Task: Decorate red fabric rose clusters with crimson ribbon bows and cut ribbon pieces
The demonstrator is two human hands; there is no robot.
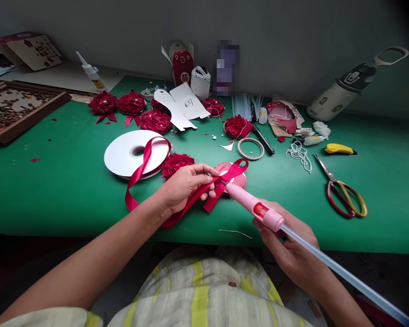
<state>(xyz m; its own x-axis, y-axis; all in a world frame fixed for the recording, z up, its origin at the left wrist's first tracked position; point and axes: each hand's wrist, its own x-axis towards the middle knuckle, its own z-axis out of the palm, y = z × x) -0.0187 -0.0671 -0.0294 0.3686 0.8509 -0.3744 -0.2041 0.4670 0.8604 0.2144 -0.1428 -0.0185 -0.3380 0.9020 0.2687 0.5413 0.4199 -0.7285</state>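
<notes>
My left hand (pixel 187 187) pinches a red satin ribbon (pixel 199 194), which is folded into a loop with a short tail. Wrapped around a pink glue gun (pixel 250 204) is my right hand (pixel 291 243); a long clear glue stick (pixel 341 270) sticks out of the gun's back end. The gun's nozzle meets the ribbon where it crosses, or is very close to it. Behind the loop lies a flat pinkish-red disc (pixel 241 180) with a white centre. The ribbon runs back to a white spool (pixel 121 154), and a shredded red rosette (pixel 177 164) sits beside my left hand.
Scissors (pixel 332 178) and a yellow cutter (pixel 339 149) lie on the right of the green table (pixel 71 181). A tape roll (pixel 251 149), a black marker (pixel 263 139) and several rosettes (pixel 155 121) are farther back. A bottle (pixel 337 95) leans at the wall; a wooden tray (pixel 27 122) stands left.
</notes>
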